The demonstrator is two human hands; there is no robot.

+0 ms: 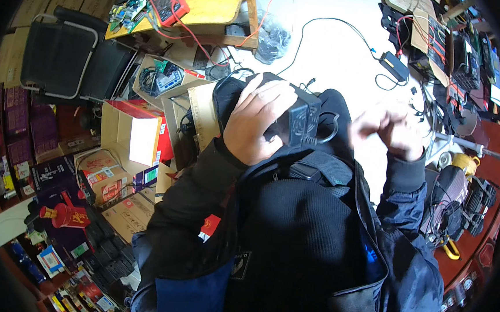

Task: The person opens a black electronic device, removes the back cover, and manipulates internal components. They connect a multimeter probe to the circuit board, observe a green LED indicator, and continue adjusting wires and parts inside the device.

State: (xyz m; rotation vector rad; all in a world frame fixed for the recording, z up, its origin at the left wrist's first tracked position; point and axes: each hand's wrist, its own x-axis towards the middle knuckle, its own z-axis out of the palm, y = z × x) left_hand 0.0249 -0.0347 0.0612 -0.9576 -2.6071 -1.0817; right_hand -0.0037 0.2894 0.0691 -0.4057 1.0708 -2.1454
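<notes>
A black box-shaped power adapter [306, 120] with a round vent grille rests above my lap, a thick cable running from its near end. My left hand [258, 120] is wrapped over its left side, fingers across the top and the thumb near its lower edge. To the right, apart from the adapter, my right hand [395, 128] hangs over the pale floor. Its fingers look bent but are smeared by motion, so whether they hold anything does not show.
A yellow-topped wooden table [220, 6] bears a red multimeter [167, 0] and circuit boards. Open cardboard boxes [130, 133] crowd my left, near a black chair [60, 56]. Another black adapter [394, 66] with cables lies on the floor. A reddish-brown surface [485, 195] with tools stands at right.
</notes>
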